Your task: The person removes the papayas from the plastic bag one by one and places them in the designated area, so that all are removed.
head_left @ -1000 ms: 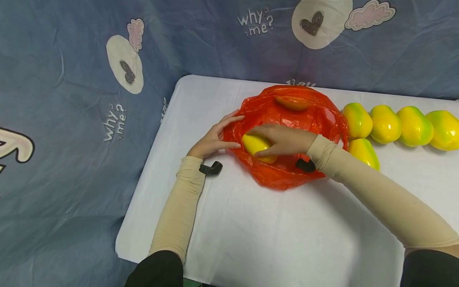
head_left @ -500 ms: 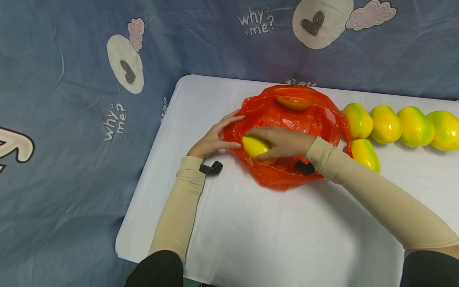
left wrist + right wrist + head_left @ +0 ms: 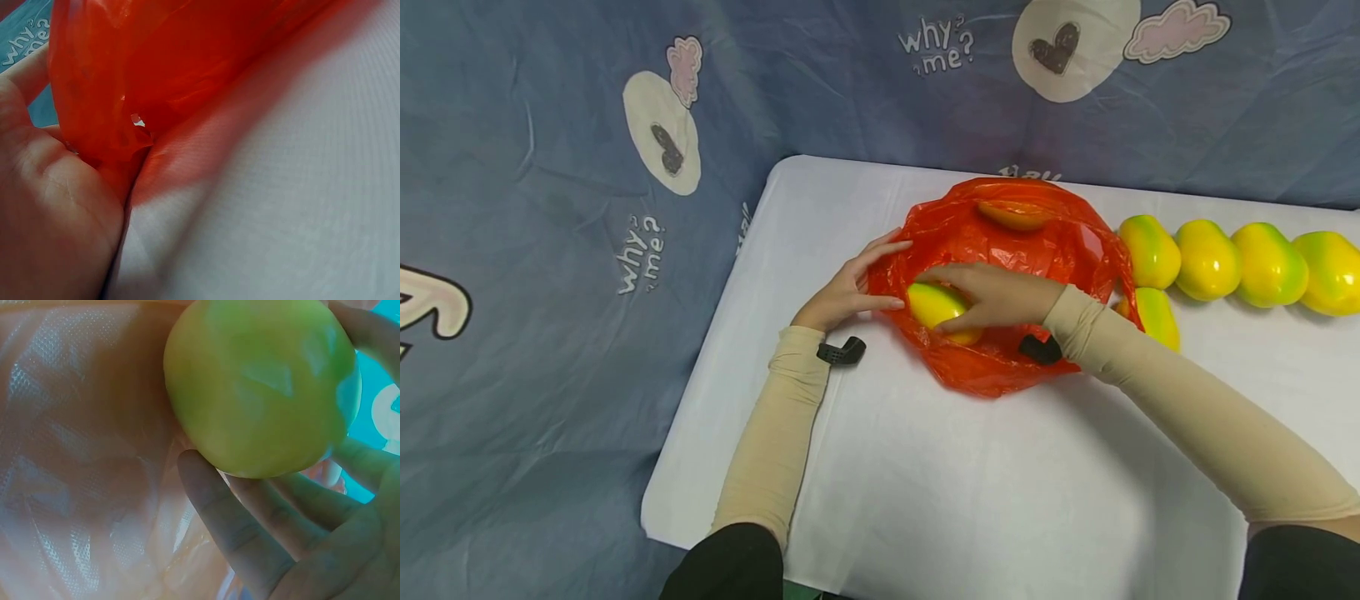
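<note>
A thin red plastic bag (image 3: 1060, 250) lies spread with its mouth upward on the table. Inside it my right hand (image 3: 992, 293) holds a yellow-green mango (image 3: 936, 307), thumb on the near side and fingers over the far side. The right wrist view has the mango (image 3: 262, 387) large, with fingers around its lower edge. My left hand (image 3: 850, 287) rests against the bag's left side, fingers spread and nearly straight; in the left wrist view its palm (image 3: 56, 206) lies beside the red plastic. Another mango (image 3: 1011, 217) lies at the back of the bag.
Right of the bag, several mangoes (image 3: 1208, 260) stand in a row, with one mango (image 3: 1159, 317) in front, touching the bag's edge. A white cloth (image 3: 970, 500) covers the table. Behind and left hangs a blue printed curtain (image 3: 550, 375).
The mango under my right hand has turned slightly, showing more green. The front mango beside the bag has shifted a little left, and the bag's right edge has slid slightly rightward. My left hand stays still.
</note>
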The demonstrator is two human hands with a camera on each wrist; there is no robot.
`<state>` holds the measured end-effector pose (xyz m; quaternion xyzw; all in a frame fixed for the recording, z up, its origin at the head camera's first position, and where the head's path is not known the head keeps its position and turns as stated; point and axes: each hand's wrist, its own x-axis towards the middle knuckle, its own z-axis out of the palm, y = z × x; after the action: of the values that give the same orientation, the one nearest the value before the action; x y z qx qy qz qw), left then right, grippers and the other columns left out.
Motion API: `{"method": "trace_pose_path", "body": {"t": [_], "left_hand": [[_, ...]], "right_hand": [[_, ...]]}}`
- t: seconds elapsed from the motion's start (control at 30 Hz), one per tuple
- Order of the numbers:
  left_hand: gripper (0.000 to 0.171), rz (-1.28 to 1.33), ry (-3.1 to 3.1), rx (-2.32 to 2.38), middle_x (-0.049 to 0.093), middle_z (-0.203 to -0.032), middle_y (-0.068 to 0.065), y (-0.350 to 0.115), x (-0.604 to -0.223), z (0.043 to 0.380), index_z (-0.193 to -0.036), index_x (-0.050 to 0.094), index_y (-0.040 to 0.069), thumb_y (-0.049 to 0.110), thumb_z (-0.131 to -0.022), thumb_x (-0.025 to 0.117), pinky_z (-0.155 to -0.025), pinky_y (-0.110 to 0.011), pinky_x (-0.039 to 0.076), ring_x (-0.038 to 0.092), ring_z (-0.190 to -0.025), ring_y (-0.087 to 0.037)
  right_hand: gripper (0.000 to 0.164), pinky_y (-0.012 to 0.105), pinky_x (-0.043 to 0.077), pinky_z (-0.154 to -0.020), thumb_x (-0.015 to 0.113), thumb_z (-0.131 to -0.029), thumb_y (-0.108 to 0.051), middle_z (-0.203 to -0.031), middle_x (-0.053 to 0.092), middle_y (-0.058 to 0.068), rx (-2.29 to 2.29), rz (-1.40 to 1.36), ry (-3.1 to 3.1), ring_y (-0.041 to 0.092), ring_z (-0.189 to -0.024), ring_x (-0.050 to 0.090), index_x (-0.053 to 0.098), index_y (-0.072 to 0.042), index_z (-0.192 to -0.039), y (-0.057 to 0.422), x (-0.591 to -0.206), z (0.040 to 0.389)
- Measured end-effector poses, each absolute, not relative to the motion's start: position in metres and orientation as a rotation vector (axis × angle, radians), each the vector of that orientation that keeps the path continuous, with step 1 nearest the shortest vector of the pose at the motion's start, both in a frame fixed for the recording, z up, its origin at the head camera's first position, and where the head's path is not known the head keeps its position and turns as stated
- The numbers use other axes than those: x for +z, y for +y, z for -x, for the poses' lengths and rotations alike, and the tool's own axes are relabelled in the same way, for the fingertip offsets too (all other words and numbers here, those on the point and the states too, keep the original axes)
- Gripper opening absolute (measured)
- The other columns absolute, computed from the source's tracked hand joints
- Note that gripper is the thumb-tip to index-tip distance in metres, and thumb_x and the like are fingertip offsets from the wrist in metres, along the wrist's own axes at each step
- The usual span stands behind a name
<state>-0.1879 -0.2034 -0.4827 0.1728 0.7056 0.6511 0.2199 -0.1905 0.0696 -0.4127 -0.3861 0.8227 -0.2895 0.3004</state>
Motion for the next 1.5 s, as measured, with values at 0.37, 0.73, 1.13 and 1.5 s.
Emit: {"method": "trace_pose_path", "body": {"t": [0.37,0.73,1.13,1.5], "left_hand": [[0.075,-0.507,1.965,1.798,0.024,-0.169,0.020,-0.204,-0.482,0.186,-0.154,0.048,0.021,0.005,-0.087,0.079,-0.115,-0.032,0.049,0.028,-0.155,-0.011],[0.078,-0.484,1.974,1.793,0.022,-0.170,0.018,-0.203,-0.482,0.187,-0.155,0.047,0.018,0.000,-0.086,0.078,-0.118,-0.033,0.046,0.026,-0.156,-0.011],[0.076,-0.508,1.978,1.802,0.024,-0.169,0.017,-0.203,-0.482,0.187,-0.154,0.047,0.015,-0.001,-0.086,0.078,-0.118,-0.032,0.046,0.026,-0.156,-0.010],[0.078,-0.479,1.943,1.824,0.023,-0.170,0.017,-0.202,-0.480,0.186,-0.155,0.047,0.015,-0.002,-0.085,0.078,-0.116,-0.033,0.048,0.027,-0.157,-0.012]], "right_hand": [[0.071,0.047,0.049,-0.114,0.080,-0.090,-0.034,-0.139,0.061,0.000,-0.783,1.044,2.186,0.022,-0.127,0.056,0.048,-0.018,-0.152,0.068,-0.413,0.188],[0.069,0.047,0.046,-0.117,0.082,-0.088,-0.033,-0.144,0.061,-0.001,-0.806,1.058,2.245,0.022,-0.133,0.055,0.053,-0.018,-0.149,0.074,-0.413,0.186],[0.073,0.049,0.045,-0.118,0.085,-0.086,-0.032,-0.148,0.058,-0.003,-0.872,0.970,2.315,0.021,-0.138,0.051,0.052,-0.023,-0.150,0.091,-0.407,0.180],[0.076,0.045,0.050,-0.110,0.087,-0.084,-0.032,-0.144,0.057,-0.005,-1.013,0.944,2.388,0.017,-0.127,0.052,0.050,-0.024,-0.150,0.113,-0.402,0.179]]}}
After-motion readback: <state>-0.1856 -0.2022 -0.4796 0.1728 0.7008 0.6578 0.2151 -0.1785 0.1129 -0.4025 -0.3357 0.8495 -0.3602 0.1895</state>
